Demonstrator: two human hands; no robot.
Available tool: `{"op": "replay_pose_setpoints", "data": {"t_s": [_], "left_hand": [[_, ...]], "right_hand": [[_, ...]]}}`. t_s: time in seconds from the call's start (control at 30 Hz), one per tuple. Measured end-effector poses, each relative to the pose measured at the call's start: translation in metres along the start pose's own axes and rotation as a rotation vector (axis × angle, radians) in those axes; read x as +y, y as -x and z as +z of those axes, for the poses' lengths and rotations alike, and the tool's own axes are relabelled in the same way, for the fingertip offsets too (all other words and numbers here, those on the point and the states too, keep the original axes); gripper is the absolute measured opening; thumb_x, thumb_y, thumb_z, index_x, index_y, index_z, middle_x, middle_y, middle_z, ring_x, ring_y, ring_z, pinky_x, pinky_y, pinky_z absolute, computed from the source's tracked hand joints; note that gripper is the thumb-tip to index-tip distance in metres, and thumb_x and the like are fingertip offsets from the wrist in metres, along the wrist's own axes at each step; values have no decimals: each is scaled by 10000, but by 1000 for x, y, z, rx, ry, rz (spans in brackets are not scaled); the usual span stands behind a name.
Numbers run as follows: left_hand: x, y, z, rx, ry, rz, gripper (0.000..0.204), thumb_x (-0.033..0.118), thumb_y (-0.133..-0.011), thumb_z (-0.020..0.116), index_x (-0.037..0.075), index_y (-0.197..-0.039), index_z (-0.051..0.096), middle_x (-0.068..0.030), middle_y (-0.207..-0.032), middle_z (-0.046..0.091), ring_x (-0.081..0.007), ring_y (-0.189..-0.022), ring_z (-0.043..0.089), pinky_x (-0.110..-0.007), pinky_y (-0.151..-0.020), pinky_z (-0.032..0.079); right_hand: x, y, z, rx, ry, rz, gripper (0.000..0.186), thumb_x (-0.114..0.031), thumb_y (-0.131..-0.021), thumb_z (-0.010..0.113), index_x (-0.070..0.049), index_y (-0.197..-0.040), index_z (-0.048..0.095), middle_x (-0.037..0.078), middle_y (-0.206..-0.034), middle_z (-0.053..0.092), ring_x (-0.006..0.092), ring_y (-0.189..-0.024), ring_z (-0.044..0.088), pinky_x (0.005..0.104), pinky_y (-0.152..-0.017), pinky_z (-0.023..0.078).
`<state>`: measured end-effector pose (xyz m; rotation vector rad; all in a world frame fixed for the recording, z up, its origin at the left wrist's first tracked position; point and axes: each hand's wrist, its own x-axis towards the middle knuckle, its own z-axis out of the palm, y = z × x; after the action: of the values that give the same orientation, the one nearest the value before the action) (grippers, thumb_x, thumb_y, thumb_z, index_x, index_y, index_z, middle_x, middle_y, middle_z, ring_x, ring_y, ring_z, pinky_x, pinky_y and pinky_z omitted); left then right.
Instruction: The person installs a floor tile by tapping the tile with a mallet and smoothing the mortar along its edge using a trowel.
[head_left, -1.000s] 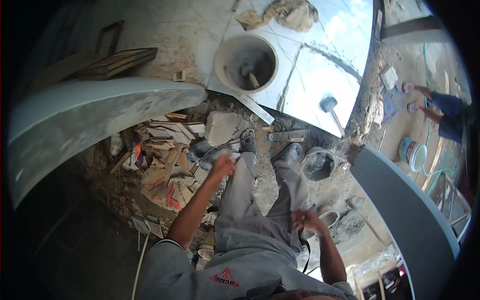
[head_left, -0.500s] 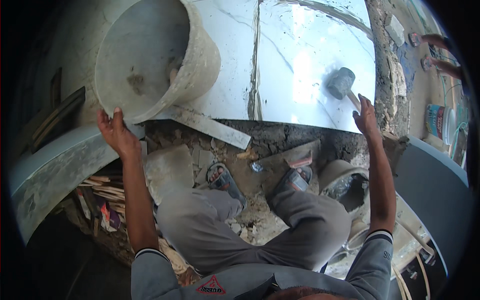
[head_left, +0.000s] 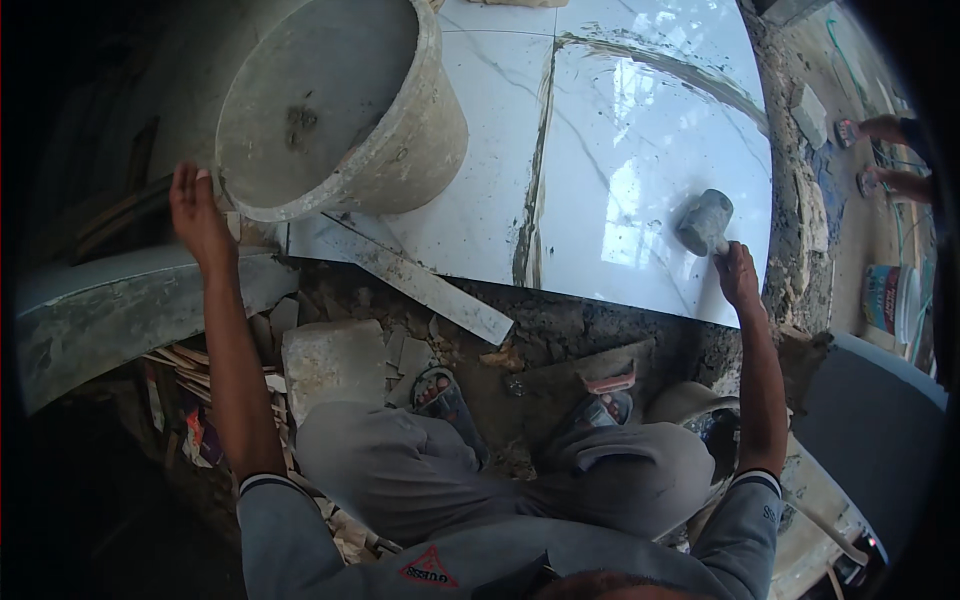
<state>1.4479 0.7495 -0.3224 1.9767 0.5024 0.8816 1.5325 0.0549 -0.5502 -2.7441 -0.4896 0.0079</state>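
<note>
My right hand [head_left: 738, 277] is closed round the short handle of a grey rubber mallet [head_left: 705, 222]. Its head is over the white marble-look tile [head_left: 590, 240], and whether it touches the surface is hard to tell. Off to the left, my left hand [head_left: 202, 215] holds nothing, its fingers stretched out beside the rim of a large mortar-stained bucket [head_left: 410, 150]. The bucket stands tilted on the tiles, with a dark clump on its inner bottom. Wet grey mortar [head_left: 541, 180] runs along the joint between tiles.
A long pale strip [head_left: 430, 285] juts from the tile edge toward my feet. Beside my feet lie a broken slab [head_left: 333, 365] and a red-handled trowel [head_left: 610, 382]. A second bucket [head_left: 690, 402] is by my right knee. Another person's legs [head_left: 885, 130] show far right, near a paint pail [head_left: 890, 300].
My right hand has closed on the mallet's handle. My left hand has moved left, away from the bucket's rim. The view has shifted, so the tiles and bucket appear lower and further right.
</note>
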Motion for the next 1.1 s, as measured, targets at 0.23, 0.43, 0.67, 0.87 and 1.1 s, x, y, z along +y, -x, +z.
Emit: {"op": "replay_pose_setpoints", "data": {"t_s": [0.23,0.43,0.67,0.87,1.1], "left_hand": [[101,153,79,-1209,-152,502,364,163,-820,643,62,-1159,555,-145,-1141,584,-296,-1081,561,-378,-924,432],[-31,170,248,-1037,-580,5,875,453,-740,695,70,-1408,280,-229,-1434,283,-378,-1321,299,-477,-1047,295],[-28,171,301,-1034,-871,-260,1082,445,-657,772,90,-1454,132,-174,-1515,82,-417,-1378,104,-694,-1002,186],[-45,177,294,-963,-851,-298,1126,435,-630,792,118,-1460,100,-50,-1532,104,-369,-1386,121,-677,-1019,202],[-38,182,307,-940,-786,-330,1169,421,-603,804,115,-1463,73,-43,-1536,99,-357,-1392,109,-670,-1033,175]], "right_hand": [[-10,-7,-4,-94,49,265,227,-129,-760,608,-27,-924,487,196,-778,590,370,-695,575,435,-636,459],[-138,-67,-88,244,-961,301,212,-137,-793,645,-4,-932,558,54,-780,574,155,-681,536,303,-644,429],[-211,-105,-187,310,-1243,-430,156,-156,-871,553,-17,-835,493,128,-785,563,258,-880,559,449,-924,397],[-238,-91,-121,348,-1284,-299,194,-164,-898,511,-52,-767,422,72,-576,436,196,-549,467,405,-660,467],[-198,-93,5,-321,-779,549,249,-195,-839,633,1,-908,496,52,-613,514,137,-486,515,283,-452,435]]}}
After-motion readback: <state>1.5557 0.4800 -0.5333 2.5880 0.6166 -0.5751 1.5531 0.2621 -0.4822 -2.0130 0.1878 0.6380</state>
